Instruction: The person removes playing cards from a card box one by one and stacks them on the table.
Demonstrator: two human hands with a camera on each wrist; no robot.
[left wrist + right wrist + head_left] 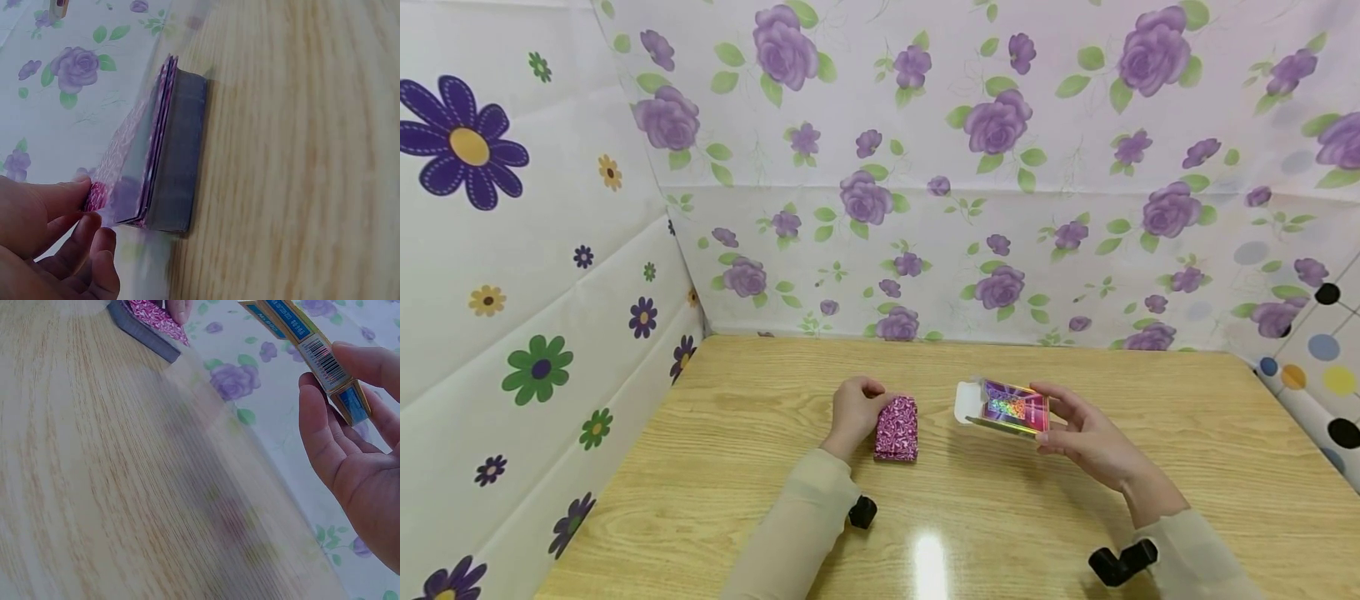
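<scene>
A deck of playing cards (897,432) with a pink-and-white swirl back lies on the table, its dark side (179,150) facing the left wrist view. My left hand (853,414) pinches the corner of the top card (122,147) between thumb and fingers; that card is bent up, and a few cards beneath it stand slightly apart from the rest. To the right, my right hand (1093,442) grips a shiny, colourful card box (1017,408) by one end, above the table. The box's white flap (967,403) hangs open toward the deck. A barcode (325,361) shows on its side.
The pale wooden table (760,400) meets a wall covering with purple roses (865,197) at the back. A flowered sheet (538,369) borders it on the left, a dotted one (1322,346) on the right. Black devices (862,512) sit at both wrists.
</scene>
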